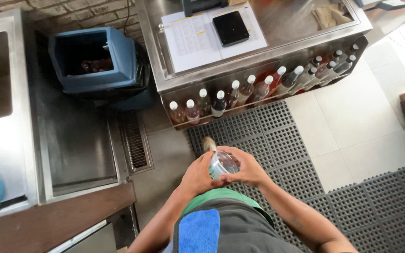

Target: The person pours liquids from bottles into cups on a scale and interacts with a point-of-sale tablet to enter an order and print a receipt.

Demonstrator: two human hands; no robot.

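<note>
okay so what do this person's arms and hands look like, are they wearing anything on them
Both arms are bare from the elbows down: no sleeves, gloves, watch or rings can be seen on the left hand or the right hand. Below them are a green shirt, a dark grey apron and a blue cloth.

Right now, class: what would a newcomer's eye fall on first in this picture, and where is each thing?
In the lower middle, the left hand and right hand clasp a clear bottle. Above them, a row of capped bottles lines the steel counter's rail. A blue bin stands upper left.
</note>
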